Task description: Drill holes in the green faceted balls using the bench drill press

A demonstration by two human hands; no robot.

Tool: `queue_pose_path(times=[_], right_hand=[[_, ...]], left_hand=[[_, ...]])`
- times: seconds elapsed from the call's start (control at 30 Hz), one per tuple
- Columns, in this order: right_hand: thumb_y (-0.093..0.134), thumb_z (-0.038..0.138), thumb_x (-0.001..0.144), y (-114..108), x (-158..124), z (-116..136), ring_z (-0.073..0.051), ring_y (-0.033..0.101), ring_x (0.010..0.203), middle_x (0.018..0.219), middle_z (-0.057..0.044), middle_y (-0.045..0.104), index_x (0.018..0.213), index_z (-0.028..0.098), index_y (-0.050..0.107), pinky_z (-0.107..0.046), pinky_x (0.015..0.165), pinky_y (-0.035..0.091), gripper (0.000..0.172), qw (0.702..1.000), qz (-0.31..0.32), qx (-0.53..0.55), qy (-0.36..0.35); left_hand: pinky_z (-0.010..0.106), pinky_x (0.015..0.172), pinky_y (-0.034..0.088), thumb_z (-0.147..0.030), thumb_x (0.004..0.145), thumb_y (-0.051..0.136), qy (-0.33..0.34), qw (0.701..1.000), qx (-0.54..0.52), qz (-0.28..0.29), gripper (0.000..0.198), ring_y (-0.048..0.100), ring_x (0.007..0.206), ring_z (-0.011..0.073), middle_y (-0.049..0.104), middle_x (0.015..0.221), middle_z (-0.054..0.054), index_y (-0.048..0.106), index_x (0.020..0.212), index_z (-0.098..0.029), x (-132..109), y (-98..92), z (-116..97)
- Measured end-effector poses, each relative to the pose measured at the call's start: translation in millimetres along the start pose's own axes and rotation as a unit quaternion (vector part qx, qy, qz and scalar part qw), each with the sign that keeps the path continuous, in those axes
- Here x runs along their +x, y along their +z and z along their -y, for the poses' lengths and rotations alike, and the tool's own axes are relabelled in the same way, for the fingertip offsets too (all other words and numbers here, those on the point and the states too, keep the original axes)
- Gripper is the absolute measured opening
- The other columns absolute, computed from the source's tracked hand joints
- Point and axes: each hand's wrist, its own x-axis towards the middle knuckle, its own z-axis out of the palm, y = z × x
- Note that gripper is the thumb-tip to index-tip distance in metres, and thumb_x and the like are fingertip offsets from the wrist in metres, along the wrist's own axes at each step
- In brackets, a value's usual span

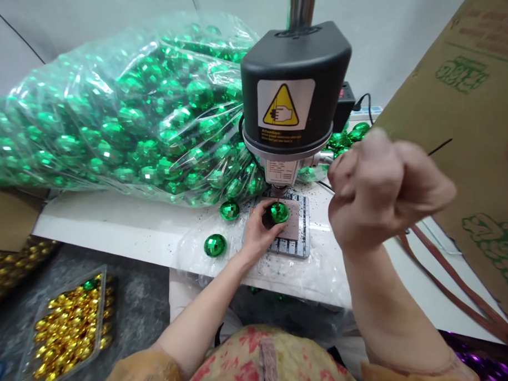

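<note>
My left hand [259, 229] pinches a green faceted disco ball [279, 212] between thumb and fingers. The ball rests on the drill press's slotted base plate [302, 248], over a brownish pad [293, 231], right under the chuck [279, 191]. A small dark spot shows on the ball's top. Closed into a fist, my right hand [374, 189] is raised to the right of the black drill press [295, 69], close to its silver side shaft [324, 158]. Whatever the fist grips is hidden. Two loose green balls, one nearer [215, 245] and one farther [229, 210], lie left of the plate.
A big clear bag of green balls [126, 136] fills the table's left rear. More green balls [341, 141] lie behind the press. At right stands a cardboard box [460, 131] with brown straps [451, 283] beside it. A clear bin of gold balls [102, 302] is on the floor.
</note>
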Motion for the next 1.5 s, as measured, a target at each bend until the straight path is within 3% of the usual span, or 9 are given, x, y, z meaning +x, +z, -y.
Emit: queue_pose_path(times=[0.17,0.33,0.47,0.6,0.73,0.87,1.03,1.2,1.5], right_hand=[[0.056,0.014,0.09,14.4,25.5,10.9,-0.006,0.037,0.042,0.046,0.007,0.032,0.055,0.022,0.031,-0.029,0.048,0.022,0.044,0.999,-0.01,-0.003,0.037],[0.054,0.016,0.092,13.3,22.3,7.6,-0.006,0.041,0.045,0.05,0.006,0.028,0.057,0.022,0.029,-0.029,0.052,0.023,0.043,0.999,-0.017,0.001,0.037],[0.056,0.012,0.089,14.6,22.4,2.5,-0.007,0.038,0.042,0.048,0.007,0.03,0.056,0.022,0.03,-0.029,0.048,0.024,0.043,0.999,-0.028,0.014,-0.007],[0.056,0.012,0.089,14.6,23.5,1.1,-0.006,0.037,0.04,0.047,0.007,0.031,0.055,0.021,0.031,-0.028,0.046,0.023,0.042,0.999,-0.026,0.028,-0.01],[0.055,0.016,0.09,12.8,23.1,2.3,-0.005,0.038,0.043,0.048,0.006,0.035,0.056,0.021,0.031,-0.027,0.048,0.025,0.042,1.0,-0.028,0.009,0.004],[0.056,0.013,0.089,12.2,23.1,0.7,-0.005,0.036,0.04,0.047,0.006,0.035,0.056,0.021,0.033,-0.027,0.045,0.025,0.041,0.999,-0.028,0.024,-0.011],[0.058,0.02,0.09,11.6,22.3,0.0,-0.005,0.038,0.042,0.047,0.006,0.031,0.055,0.02,0.032,-0.026,0.047,0.026,0.044,1.0,-0.019,0.007,-0.013],[0.058,0.015,0.09,11.4,21.6,1.7,-0.004,0.038,0.042,0.046,0.007,0.029,0.054,0.019,0.034,-0.026,0.049,0.026,0.043,0.999,-0.026,0.018,-0.008],[0.057,0.017,0.091,10.5,19.9,5.6,-0.004,0.04,0.044,0.05,0.006,0.032,0.056,0.019,0.03,-0.027,0.049,0.024,0.044,1.0,-0.009,-0.003,0.015]], left_hand=[[0.036,0.085,0.055,-0.032,0.076,0.08,0.071,0.992,0.054,-0.09,0.047,0.067,0.099,0.0221,0.067,0.106,0.007,0.058,0.116,-0.02,-35.3,-13.0,-18.9],[0.028,0.057,0.049,-0.045,0.085,0.067,0.337,0.924,0.102,0.152,0.042,0.063,0.067,0.0168,0.066,0.083,0.004,0.056,0.115,-0.018,-97.8,-48.0,-28.8],[0.031,0.058,0.053,-0.023,0.091,0.056,0.385,0.828,0.272,0.303,0.026,0.065,0.067,0.0182,0.073,0.097,0.006,0.064,0.115,-0.03,-127.9,-71.3,-13.5],[0.033,0.057,0.058,-0.027,0.084,0.069,0.394,0.866,0.262,0.164,0.03,0.066,0.07,0.0193,0.071,0.098,0.002,0.067,0.111,-0.04,-129.5,-92.1,-0.2],[0.045,0.078,0.059,-0.023,0.082,0.074,0.211,0.89,0.393,-0.092,0.044,0.066,0.097,0.0283,0.063,0.116,0.011,0.064,0.123,-0.032,-107.4,-116.7,-0.7],[0.047,0.088,0.055,-0.026,0.089,0.064,0.056,0.91,0.409,0.034,0.036,0.063,0.107,0.0313,0.062,0.122,0.013,0.064,0.126,-0.027,-82.6,-137.1,-5.2],[0.033,0.088,0.057,-0.034,0.086,0.071,-0.014,0.997,0.073,0.009,0.04,0.067,0.101,0.0203,0.065,0.114,0.007,0.057,0.122,-0.025,-57.4,-120.5,-24.9],[0.029,0.085,0.056,-0.048,0.085,0.072,-0.111,0.979,-0.169,0.031,0.049,0.068,0.097,0.0175,0.069,0.11,0.008,0.055,0.122,-0.022,-18.2,-66.1,-30.6],[0.035,0.1,0.051,-0.05,0.082,0.074,-0.097,0.985,-0.139,0.03,0.055,0.065,0.112,0.0204,0.068,0.12,0.01,0.056,0.124,-0.02,5.2,-31.4,11.4]])
